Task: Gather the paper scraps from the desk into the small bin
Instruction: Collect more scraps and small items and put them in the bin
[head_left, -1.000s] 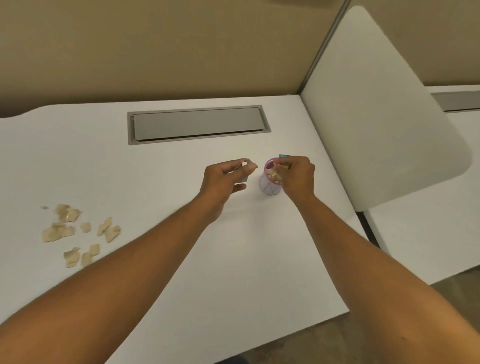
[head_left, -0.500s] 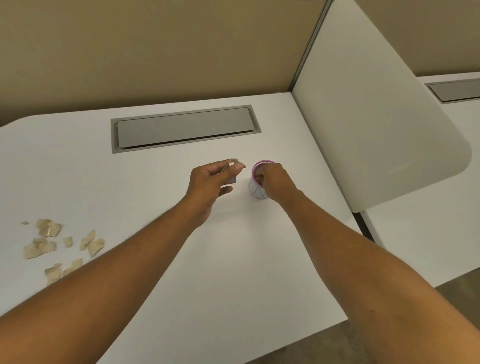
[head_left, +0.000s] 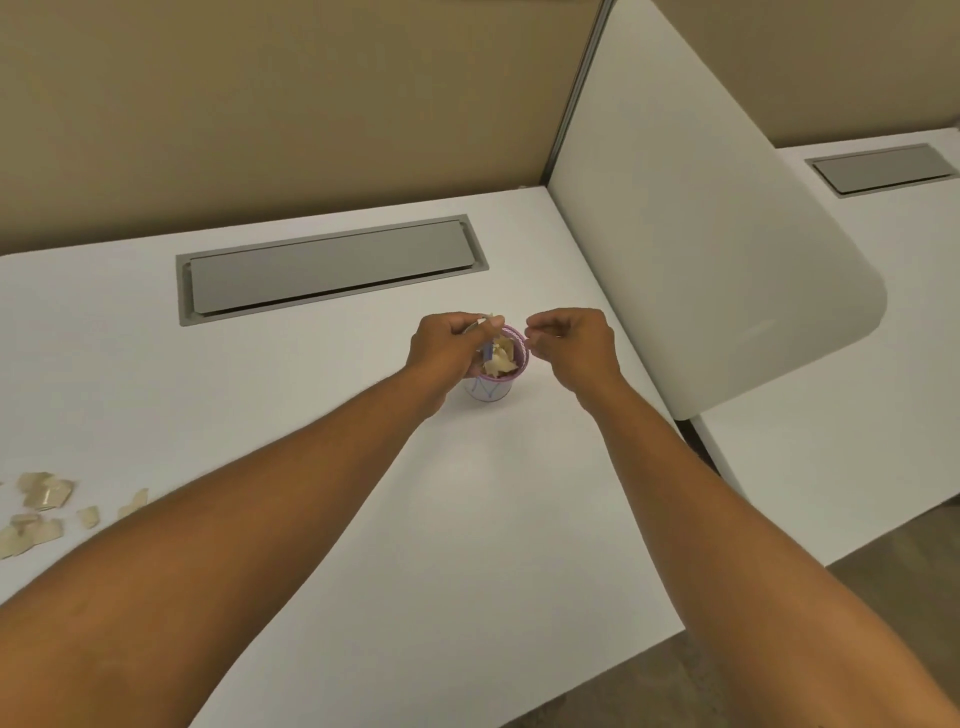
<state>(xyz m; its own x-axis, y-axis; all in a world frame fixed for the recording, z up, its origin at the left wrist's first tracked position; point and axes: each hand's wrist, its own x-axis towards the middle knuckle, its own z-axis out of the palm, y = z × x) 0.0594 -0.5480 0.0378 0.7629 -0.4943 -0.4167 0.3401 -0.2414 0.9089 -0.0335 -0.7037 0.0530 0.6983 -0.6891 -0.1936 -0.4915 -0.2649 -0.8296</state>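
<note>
With the left hand (head_left: 449, 345) pinching scraps over the bin (head_left: 493, 374) and the right hand (head_left: 569, 343) curled beside its rim, apparently empty, a nudge could tip it across the worktop (head_left: 467, 519).

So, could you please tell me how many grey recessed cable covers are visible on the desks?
2. One cable cover is set into the near desk, behind the hands and the small bin. The other cable cover is in the neighbouring desk, beyond the white divider. Others may lie outside the frame.
</note>
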